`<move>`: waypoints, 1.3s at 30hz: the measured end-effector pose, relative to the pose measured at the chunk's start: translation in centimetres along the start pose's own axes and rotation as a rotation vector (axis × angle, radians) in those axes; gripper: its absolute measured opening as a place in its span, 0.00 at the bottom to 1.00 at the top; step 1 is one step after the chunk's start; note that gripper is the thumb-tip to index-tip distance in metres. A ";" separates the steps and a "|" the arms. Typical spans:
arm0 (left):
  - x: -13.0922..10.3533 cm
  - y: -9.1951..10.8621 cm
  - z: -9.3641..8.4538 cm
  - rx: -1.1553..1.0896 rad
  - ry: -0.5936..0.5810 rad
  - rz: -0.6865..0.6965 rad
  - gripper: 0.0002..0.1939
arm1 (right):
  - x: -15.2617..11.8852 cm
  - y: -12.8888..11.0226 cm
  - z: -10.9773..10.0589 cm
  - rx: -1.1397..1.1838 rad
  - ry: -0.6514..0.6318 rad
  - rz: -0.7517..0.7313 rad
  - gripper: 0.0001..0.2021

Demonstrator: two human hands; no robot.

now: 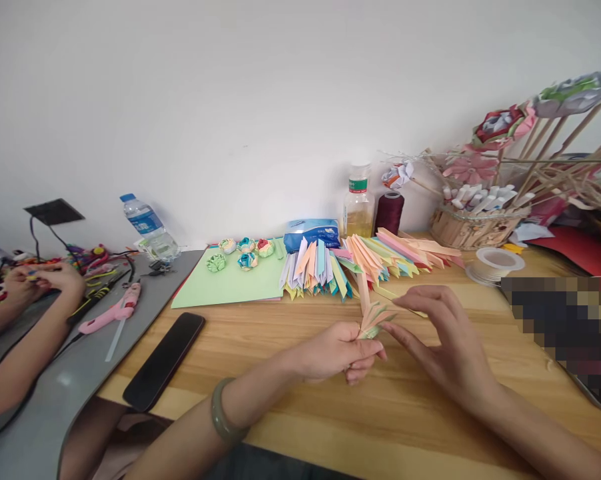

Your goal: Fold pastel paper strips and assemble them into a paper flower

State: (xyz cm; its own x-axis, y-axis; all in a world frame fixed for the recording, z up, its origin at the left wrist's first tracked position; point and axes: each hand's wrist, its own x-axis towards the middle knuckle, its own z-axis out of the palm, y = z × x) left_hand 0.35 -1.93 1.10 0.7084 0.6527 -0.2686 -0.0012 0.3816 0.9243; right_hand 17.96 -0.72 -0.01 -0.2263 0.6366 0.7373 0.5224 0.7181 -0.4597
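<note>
My left hand (343, 353) is closed around the base of a small folded-paper flower (374, 319), its peach and green layers fanning out above the thumb. Beside it, my right hand (438, 340) has thumb and index finger apart at the flower's right edge. The thumb tip is at the paper layers; whether it presses on them I cannot tell. Just behind the flower lie rows of folded paper strips (315, 267) in peach, lilac, yellow and blue. A jade-like bangle (225, 410) circles my left wrist.
Small paper roses (247, 261) rest on green paper sheets (220, 287). A black phone (164, 360) lies to the left. Another person's hands (55, 277) work near a pink glue gun (113, 311). A ribbon spool (495, 263) and a basket (475, 227) stand right; a thread cone (389, 213) stands behind.
</note>
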 end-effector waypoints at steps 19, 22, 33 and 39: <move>-1.3 0.9 0.8 -0.203 -0.137 -0.098 0.14 | -1.2 -0.2 -1.8 -0.303 -0.146 -0.452 0.12; -1.3 0.9 0.9 -0.226 -0.148 -0.111 0.14 | -1.0 -0.3 -1.9 -0.298 -0.179 -0.463 0.11; -0.9 1.4 1.2 -0.184 -0.056 -0.094 0.13 | -0.4 -0.5 -1.9 -0.279 -0.161 -0.490 0.07; -0.6 0.9 1.3 -0.127 -0.028 -0.038 0.11 | -0.2 -0.8 -1.1 -0.311 -0.198 -0.469 0.03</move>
State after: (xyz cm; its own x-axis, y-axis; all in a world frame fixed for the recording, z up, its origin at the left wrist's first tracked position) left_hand 0.85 -2.80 2.45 0.7291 0.6183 -0.2935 -0.0617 0.4865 0.8715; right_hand 18.54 -1.73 0.74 -0.6244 0.3331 0.7065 0.5391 0.8383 0.0813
